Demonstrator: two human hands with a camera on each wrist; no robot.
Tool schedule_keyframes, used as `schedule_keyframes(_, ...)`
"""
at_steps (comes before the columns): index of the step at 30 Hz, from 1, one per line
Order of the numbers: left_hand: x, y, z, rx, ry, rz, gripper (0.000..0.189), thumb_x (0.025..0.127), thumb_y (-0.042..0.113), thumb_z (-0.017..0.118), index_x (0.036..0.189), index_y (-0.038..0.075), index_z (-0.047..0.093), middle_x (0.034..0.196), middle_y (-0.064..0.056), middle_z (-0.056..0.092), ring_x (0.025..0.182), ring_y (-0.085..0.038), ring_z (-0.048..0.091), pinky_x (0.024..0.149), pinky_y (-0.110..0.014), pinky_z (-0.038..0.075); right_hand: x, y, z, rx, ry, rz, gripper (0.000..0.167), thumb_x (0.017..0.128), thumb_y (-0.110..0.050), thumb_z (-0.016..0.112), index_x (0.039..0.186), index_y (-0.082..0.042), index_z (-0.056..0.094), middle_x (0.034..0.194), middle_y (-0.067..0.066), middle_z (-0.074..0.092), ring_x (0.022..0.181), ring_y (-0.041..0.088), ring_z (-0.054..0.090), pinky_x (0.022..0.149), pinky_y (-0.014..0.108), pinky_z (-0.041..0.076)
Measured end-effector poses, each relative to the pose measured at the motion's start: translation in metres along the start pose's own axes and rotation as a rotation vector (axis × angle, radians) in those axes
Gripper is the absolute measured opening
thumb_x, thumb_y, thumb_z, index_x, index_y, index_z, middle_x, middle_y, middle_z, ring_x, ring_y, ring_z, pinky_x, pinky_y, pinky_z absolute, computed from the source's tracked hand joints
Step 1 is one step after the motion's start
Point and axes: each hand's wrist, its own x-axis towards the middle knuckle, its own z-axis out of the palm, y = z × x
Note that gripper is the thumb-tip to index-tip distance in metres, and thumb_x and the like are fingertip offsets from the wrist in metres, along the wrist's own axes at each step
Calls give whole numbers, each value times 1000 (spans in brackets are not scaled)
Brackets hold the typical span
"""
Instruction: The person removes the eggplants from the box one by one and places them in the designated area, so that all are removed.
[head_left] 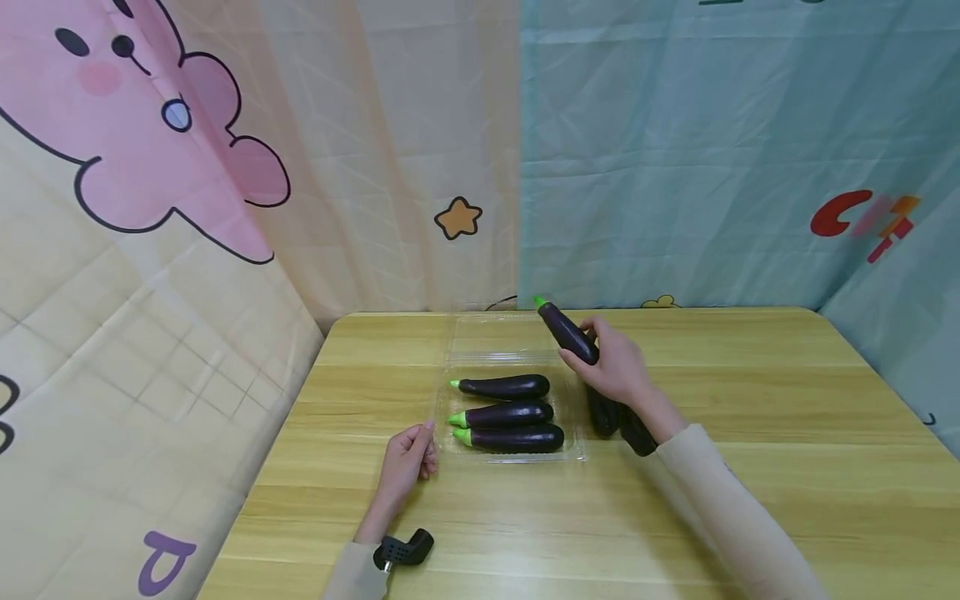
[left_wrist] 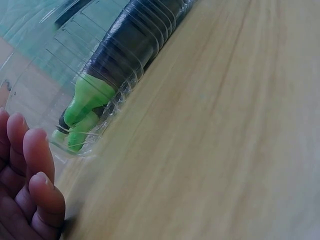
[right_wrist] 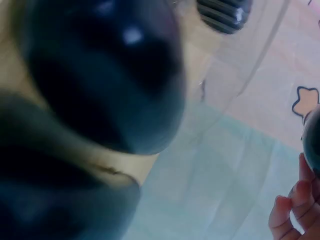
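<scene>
Three dark purple eggplants with green stems, including a near eggplant (head_left: 517,438), lie side by side in a clear plastic container (head_left: 573,450). Raised above the container's back right corner is another eggplant (head_left: 567,332), which my right hand (head_left: 617,362) grips near its thick end, stem pointing up and left. My left hand (head_left: 407,460) pinches the container's left rim, its fingers curled. In the left wrist view, those fingers (left_wrist: 37,155) are close to the container's corner and the green stems. The right wrist view shows the held eggplant (right_wrist: 312,140) only at its edge.
Two more eggplants, a nearer-in eggplant (head_left: 602,414) and an outer eggplant (head_left: 637,432), lie right of the container, partly under my right arm. The container's transparent lid (head_left: 498,333) lies folded back. Patterned curtains (head_left: 645,167) hang behind the wooden table (head_left: 750,375).
</scene>
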Motion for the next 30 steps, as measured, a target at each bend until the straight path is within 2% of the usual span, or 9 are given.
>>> schedule_keyframes(10,0,-1,1,-1,-10,1,44,101,17,48,67,-11,45,56,-6,50,46,-13,49,42,-21,38,-19,22,-11,55,-15,225,58,88,-47,64,118,-2,43,95,16,55,65,24,52,52,34,43)
schedule_keyframes(23,0,-1,0,-3,-1,8,44,101,16,48,66,-10,45,55,-5,49,45,-13,49,41,-21,38,-39,43,-23,47,26,317,56,89,-43,63,116,2,44,94,19,54,69,29,52,56,36,42)
schedule_keyframes(30,0,-1,0,13,0,6,44,101,17,48,66,-9,46,56,-6,50,46,-14,50,42,-21,39,-48,53,-29,13,-3,372,58,91,-46,59,115,4,43,94,22,56,69,29,54,56,36,43)
